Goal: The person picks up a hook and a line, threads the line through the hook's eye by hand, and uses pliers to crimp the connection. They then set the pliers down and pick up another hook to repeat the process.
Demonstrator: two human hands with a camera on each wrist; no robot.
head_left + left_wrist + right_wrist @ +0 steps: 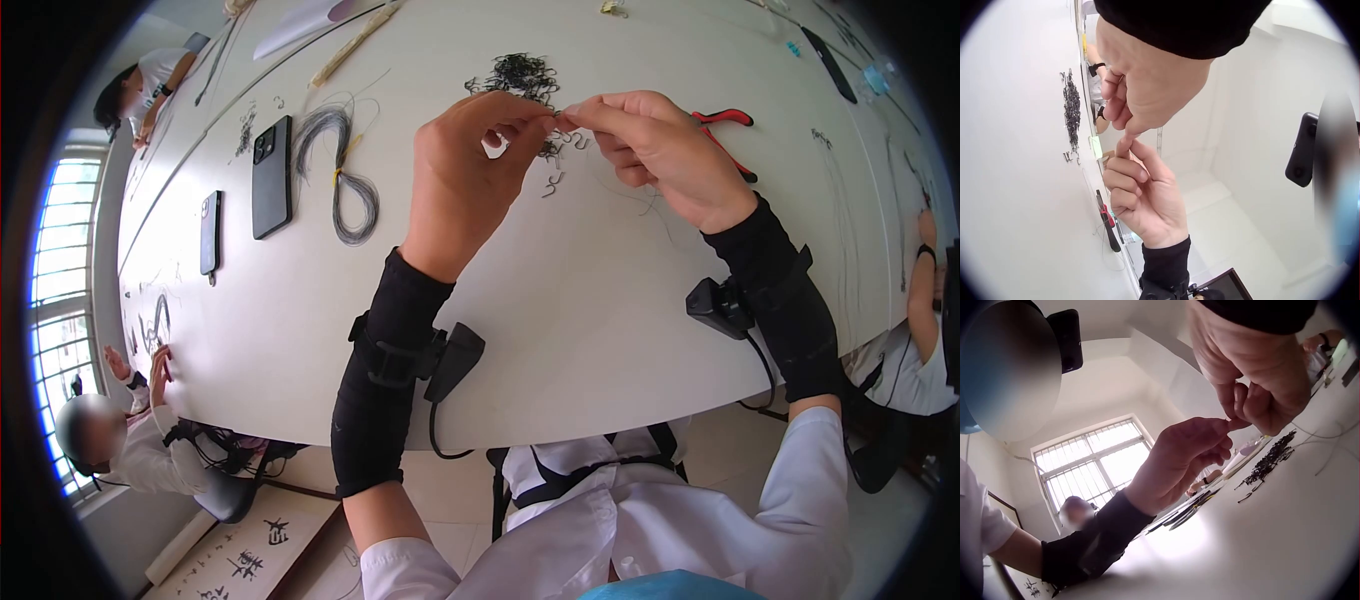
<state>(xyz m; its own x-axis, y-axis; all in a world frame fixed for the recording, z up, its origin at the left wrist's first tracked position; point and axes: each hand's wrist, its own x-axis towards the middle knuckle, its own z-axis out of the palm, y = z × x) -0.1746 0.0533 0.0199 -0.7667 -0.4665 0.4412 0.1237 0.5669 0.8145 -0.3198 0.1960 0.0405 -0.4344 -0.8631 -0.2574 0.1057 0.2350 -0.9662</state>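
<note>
Above the desk (560, 340), well in from its near edge, the left hand (468, 170) and the right hand (672, 150) meet fingertip to fingertip, each grip closed in a pinch on a tiny item (558, 114); what it is cannot be told, as the fingertips cover nearly all of it. Under and beyond them lies a dark pile of hooks (518, 76), with a few loose hooks (551, 184) scattered on the side towards the near edge. A thin strand (648, 205) curves over the desk below the right hand. Towards the left edge rests a tied coil of line (357, 205) beside a dark phone (271, 180), and towards the right edge, close to the right wrist, lie red-handled pliers (727, 117). The main risk, as I judge it, is a slip: the item is so small that a little too much pull, or one pinch easing before the other, could send it down among the hooks, where it would be hard to find again. The strand could also snag on a loose hook or on the pliers if the right hand swung wide, and a low wrist could sweep stray hooks towards the near edge
</note>
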